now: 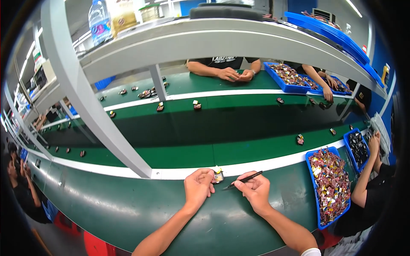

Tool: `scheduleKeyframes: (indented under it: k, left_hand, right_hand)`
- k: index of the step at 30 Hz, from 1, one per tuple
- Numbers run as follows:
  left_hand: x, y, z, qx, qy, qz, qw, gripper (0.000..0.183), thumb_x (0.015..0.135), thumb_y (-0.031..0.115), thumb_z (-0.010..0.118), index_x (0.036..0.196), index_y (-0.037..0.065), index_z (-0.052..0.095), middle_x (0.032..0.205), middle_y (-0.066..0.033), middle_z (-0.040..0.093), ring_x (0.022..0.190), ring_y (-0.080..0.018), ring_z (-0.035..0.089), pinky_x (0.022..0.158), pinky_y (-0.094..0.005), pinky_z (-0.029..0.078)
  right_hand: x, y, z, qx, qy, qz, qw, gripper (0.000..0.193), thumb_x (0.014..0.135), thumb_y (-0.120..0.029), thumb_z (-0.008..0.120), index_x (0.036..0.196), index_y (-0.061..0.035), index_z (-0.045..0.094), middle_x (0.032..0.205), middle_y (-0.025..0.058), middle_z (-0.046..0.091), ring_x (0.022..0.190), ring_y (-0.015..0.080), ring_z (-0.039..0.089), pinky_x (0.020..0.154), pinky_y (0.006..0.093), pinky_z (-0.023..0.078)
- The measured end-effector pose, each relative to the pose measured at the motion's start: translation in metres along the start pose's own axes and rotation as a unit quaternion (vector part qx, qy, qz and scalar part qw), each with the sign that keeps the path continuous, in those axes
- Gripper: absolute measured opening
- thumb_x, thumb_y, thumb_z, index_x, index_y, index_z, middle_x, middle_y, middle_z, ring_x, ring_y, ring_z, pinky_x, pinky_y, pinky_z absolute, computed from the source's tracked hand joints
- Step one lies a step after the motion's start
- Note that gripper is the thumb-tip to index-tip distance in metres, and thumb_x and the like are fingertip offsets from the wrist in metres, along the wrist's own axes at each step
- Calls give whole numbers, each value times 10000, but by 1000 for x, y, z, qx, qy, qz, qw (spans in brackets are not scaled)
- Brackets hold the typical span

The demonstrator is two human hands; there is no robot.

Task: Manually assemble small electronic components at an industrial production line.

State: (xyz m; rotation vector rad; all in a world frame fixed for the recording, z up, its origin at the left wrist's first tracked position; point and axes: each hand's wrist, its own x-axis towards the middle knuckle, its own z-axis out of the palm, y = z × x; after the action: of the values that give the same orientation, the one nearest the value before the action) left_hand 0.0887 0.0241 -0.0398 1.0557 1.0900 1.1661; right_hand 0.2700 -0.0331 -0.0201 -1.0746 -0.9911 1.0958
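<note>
My left hand [198,186] pinches a small dark-framed electronic part [218,176] by its left side, over the near edge of the green conveyor. A bit of yellow and white shows at the part's top. My right hand [255,188] is closed round a slim black pen-like tool [247,179]. Its tip points down and left, a little to the right of the part and apart from it. Which kind of tool it is, I cannot tell for sure. The fingers cover part of the small piece.
A blue tray [317,204] heaped with small parts stands to my right, with a smaller blue tray [366,161] of black pieces beyond it. Similar parts lie on the green belt [179,155]. A grey shelf post [98,94] rises at left. Co-workers' hands [235,74] work across the belt.
</note>
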Motion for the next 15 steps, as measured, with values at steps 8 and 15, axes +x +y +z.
scheduleKeyframes:
  k: [8, 15]
  left_hand:
    - [-11, 0, 7, 41, -33, 60, 997, 144, 967, 90, 650, 1001, -45, 684, 692, -58, 678, 520, -83, 606, 443, -231, 427]
    - [-12, 4, 6, 35, -53, 50, 997, 152, 966, 110, 653, 1010, -31, 690, 700, -60, 688, 536, -81, 632, 446, -224, 464]
  right_hand:
    - [-5, 8, -1, -156, 1, -131, 979, 124, 824, 55, 770, 903, 36, 676, 822, 69, 727, 533, -5, 482, 478, 166, 351]
    - [-3, 10, 2, -207, 24, -153, 966, 116, 813, 44, 787, 893, 47, 703, 768, 34, 723, 474, -17, 426, 443, 169, 306]
